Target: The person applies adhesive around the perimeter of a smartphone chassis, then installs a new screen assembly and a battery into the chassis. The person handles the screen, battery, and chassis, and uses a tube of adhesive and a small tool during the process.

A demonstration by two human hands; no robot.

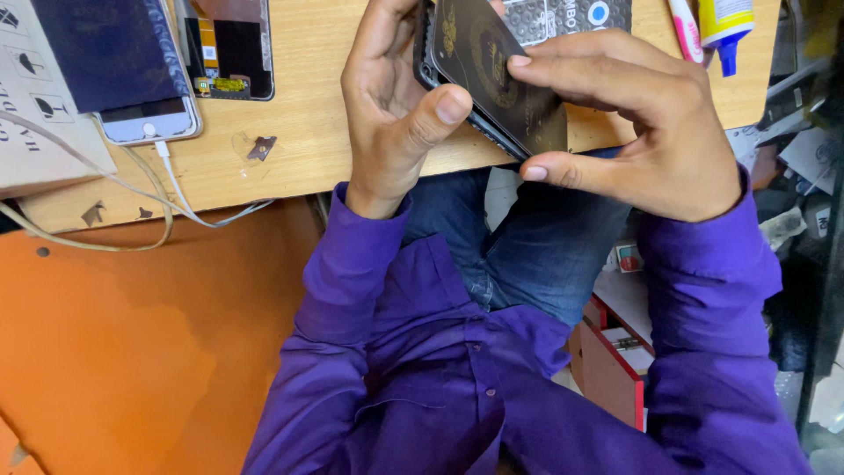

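Observation:
My left hand grips a dark phone from its left side, thumb pressed on the back. A dark sheet with a gold emblem lies on the phone's back. My right hand pinches the sheet's right edge between its fingertips on top and its thumb below. Both hands hold the phone just above the front edge of the wooden table, over my lap in blue jeans.
A white phone under a dark film lies at the far left with a white cable plugged in. Beside it is a bare display part. A yellow bottle with a blue tip and a pink-white tube stand at top right. A red drawer is below.

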